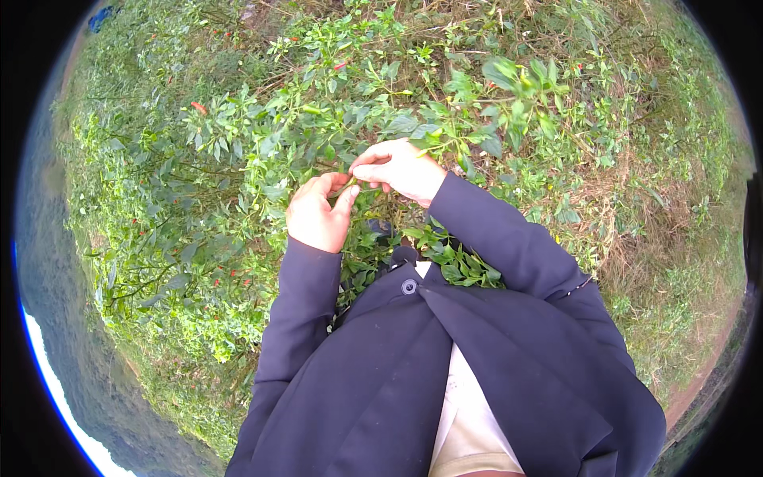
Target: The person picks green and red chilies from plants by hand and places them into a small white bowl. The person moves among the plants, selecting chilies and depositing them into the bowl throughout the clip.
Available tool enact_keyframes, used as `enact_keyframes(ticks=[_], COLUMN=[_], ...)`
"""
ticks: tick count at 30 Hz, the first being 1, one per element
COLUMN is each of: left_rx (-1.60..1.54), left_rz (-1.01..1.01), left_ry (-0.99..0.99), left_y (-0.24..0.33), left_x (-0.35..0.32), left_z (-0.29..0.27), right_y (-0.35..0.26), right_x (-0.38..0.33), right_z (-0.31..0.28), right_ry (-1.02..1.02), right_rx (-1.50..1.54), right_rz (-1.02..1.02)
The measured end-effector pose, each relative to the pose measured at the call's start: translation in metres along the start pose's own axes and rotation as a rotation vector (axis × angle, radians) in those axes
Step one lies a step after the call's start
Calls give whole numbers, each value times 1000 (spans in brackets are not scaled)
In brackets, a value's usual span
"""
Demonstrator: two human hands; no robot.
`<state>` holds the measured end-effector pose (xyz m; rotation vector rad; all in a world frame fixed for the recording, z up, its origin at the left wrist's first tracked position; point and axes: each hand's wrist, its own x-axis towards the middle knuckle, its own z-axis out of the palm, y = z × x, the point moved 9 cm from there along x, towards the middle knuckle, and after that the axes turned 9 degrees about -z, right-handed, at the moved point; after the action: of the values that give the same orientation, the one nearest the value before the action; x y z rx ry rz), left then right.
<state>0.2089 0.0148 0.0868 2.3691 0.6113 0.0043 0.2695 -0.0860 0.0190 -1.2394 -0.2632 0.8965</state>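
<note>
Two hands (318,213) (407,171), two sleeves (306,286) (505,226), one jacket (362,389), one button (408,287) and at least three red peppers (199,107) show.

- Here's our left grip (316,216), back of the hand showing, thumb and fingers drawn into a pinch!
- Across comes our right grip (405,171), pointing leftward, thumb against forefinger.
- Our fingertips (362,172) almost meet.
- Left forearm (306,290) steep, right forearm (497,222) slanting inward, both elbows bent.

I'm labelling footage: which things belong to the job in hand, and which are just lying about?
In hand:
left hand and right hand, fingers meeting at a small green plant piece
leafy pepper plant around them

Just about:
red peppers
dry grass, right
blue item, far upper left
</note>
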Motion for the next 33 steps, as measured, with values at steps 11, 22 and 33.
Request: enact_keyframes(ticks=[11,22,33], left_rx=[-381,-331,-144], left_rz=[-202,-169,-51], left_ry=[-108,-57,-53], left_y=[-27,-29,-9], left_x=[-4,-6,-17], left_z=[11,1,-5], right_y=[0,9,33], right_x=[-8,-57,-48], right_z=[5,-9,-18], right_ry=[34,-146,217], right_rx=[-75,363,-346], right_rz=[-18,233,68])
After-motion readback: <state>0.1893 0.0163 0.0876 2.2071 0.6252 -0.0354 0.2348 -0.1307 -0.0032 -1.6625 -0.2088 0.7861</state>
